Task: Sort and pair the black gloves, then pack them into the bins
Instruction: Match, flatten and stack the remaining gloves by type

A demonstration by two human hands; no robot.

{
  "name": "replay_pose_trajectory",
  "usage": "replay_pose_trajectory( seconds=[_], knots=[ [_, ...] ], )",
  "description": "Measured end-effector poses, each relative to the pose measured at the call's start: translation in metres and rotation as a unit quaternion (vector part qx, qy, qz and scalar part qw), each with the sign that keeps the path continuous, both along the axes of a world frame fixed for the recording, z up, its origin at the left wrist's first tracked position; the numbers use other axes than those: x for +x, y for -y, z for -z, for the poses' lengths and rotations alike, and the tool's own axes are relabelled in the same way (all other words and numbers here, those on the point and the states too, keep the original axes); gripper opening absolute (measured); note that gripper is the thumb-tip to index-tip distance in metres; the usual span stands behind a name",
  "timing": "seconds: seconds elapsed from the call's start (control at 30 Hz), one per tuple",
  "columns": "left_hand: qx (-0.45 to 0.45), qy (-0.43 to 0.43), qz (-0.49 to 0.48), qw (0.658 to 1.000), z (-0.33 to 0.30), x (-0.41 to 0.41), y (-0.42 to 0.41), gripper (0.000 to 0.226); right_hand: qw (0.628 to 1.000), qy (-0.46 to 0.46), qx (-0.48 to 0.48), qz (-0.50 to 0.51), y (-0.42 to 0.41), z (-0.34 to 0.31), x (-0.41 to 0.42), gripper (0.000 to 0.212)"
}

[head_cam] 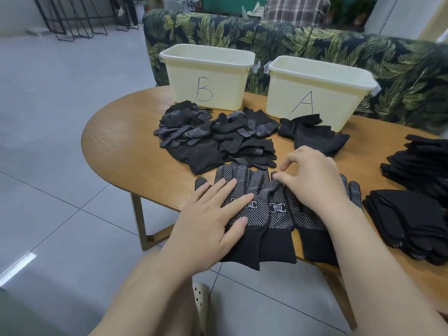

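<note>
While cuffs face the person, dotted gloves (261, 209) point toward bins | left hand (213, 214) flat, pressing | right hand (312, 180) pinching fingertip

Dotted black gloves (266, 214) flat before bins (206, 76).

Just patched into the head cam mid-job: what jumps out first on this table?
Two pale yellow plastic bins stand at the table's far edge, one marked B on the left, one marked A on the right. Before them lies a jumbled heap of black white-dotted knit gloves. Nearest, the left hand presses flat on a dotted glove pair, while the right hand pinches at its fingers.
</note>
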State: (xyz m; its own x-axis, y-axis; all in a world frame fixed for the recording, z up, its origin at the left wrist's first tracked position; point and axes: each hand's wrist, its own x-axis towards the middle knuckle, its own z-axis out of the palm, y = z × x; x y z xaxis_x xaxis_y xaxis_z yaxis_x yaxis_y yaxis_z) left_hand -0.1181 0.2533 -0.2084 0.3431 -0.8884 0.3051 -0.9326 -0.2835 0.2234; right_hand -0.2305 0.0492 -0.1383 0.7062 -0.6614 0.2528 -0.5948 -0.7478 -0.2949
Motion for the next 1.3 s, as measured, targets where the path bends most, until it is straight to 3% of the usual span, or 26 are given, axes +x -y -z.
replay_pose_trajectory(
  seconds=[0.13, 0.27, 0.4, 0.5, 0.63, 0.77, 0.93, 1.03, 1.17, 1.3],
  knots=[
    [0.005, 0.009, 0.009, 1.000, 0.001, 0.001, -0.001, 0.054, 0.998, 0.028, -0.015, -0.046, -0.007, -0.002, -0.003, 0.014],
    [0.013, 0.014, 0.004, 1.000, 0.001, -0.001, -0.001, 0.057, 0.986, -0.039, 0.063, -0.150, -0.015, 0.011, 0.000, 0.016],
    [0.031, -0.003, 0.011, 0.999, -0.006, -0.002, -0.003, 0.064, 0.985, -0.024, 0.068, -0.157, -0.011, 0.011, -0.002, 0.007],
    [0.029, -0.065, 0.035, 0.997, -0.022, 0.016, -0.007, 0.072, 0.987, -0.002, 0.046, -0.157, -0.008, 0.012, -0.001, 0.007],
    [-0.059, -0.089, -0.033, 0.994, -0.043, 0.078, 0.003, 0.049, 0.986, 0.054, 0.038, -0.152, -0.009, 0.010, 0.005, 0.006],
    [-0.076, -0.133, -0.081, 0.985, -0.049, 0.135, 0.039, 0.031, 0.983, 0.066, 0.058, -0.161, -0.006, 0.011, 0.014, 0.008],
    [-0.021, -0.033, -0.061, 0.997, -0.053, 0.166, 0.091, 0.047, 0.982, 0.087, 0.068, -0.151, 0.001, 0.007, 0.025, 0.011],
    [0.014, 0.026, -0.096, 0.995, -0.058, 0.177, 0.105, 0.037, 0.981, 0.095, 0.077, -0.147, 0.006, 0.005, 0.029, 0.012],
    [-0.098, -0.001, -0.127, 0.987, -0.068, 0.178, 0.104, 0.020, 0.981, 0.097, 0.083, -0.146, 0.010, 0.004, 0.036, 0.013],
    [-0.221, -0.146, -0.119, 0.957, -0.098, 0.175, 0.099, 0.011, 0.974, 0.126, 0.107, -0.157, 0.004, -0.001, 0.043, 0.012]
  ],
)
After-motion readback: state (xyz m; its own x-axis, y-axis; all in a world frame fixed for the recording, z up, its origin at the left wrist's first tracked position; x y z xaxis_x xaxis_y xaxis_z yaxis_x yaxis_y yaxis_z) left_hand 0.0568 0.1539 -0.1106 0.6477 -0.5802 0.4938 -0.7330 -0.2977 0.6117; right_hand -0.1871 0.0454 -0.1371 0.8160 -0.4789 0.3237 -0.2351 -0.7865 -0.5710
